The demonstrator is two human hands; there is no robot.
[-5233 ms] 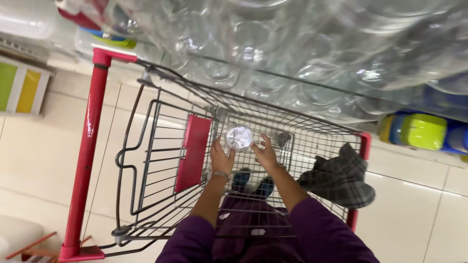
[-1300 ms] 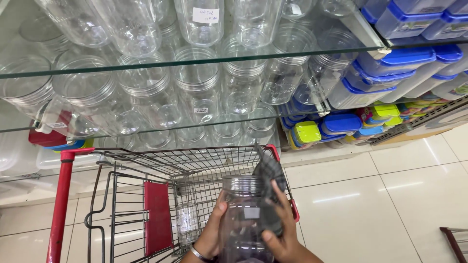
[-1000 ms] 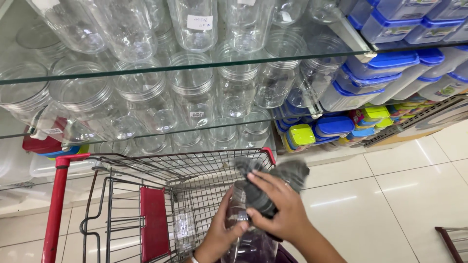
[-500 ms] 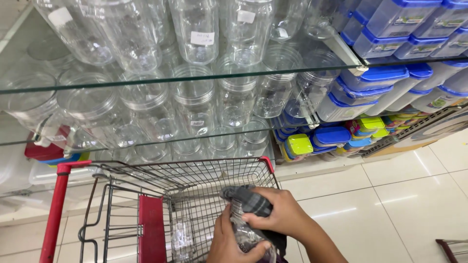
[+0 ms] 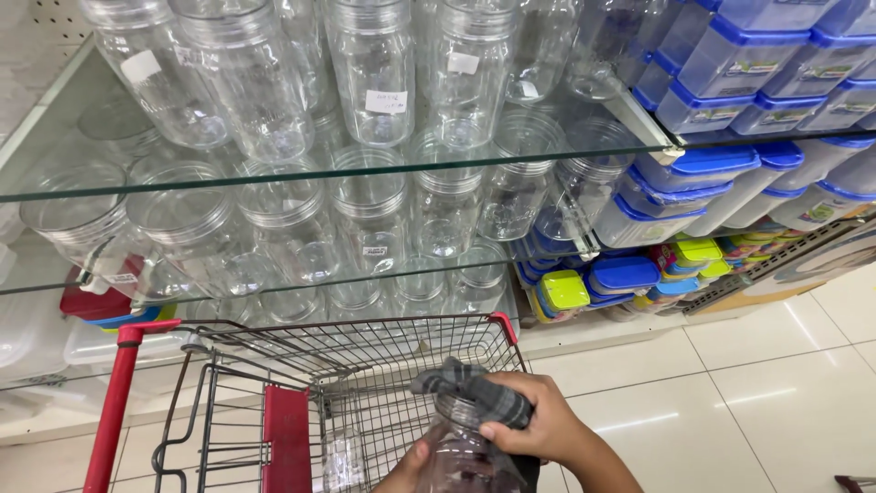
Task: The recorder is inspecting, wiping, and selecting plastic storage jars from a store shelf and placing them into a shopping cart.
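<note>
jar [image 5: 461, 452], clear, upright over the trolley [image 5: 365, 365], low centre. left hand [image 5: 411, 466] clasps its side; right hand [image 5: 538, 424] presses a grey cloth [image 5: 474, 393] on its mouth, nearer the top.

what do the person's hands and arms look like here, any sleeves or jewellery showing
Both hands are bare, with no gloves. The right hand and its forearm show no sleeve, ring or watch. Only part of the left hand shows at the bottom edge, so its wrist and any sleeve are out of frame.
</note>
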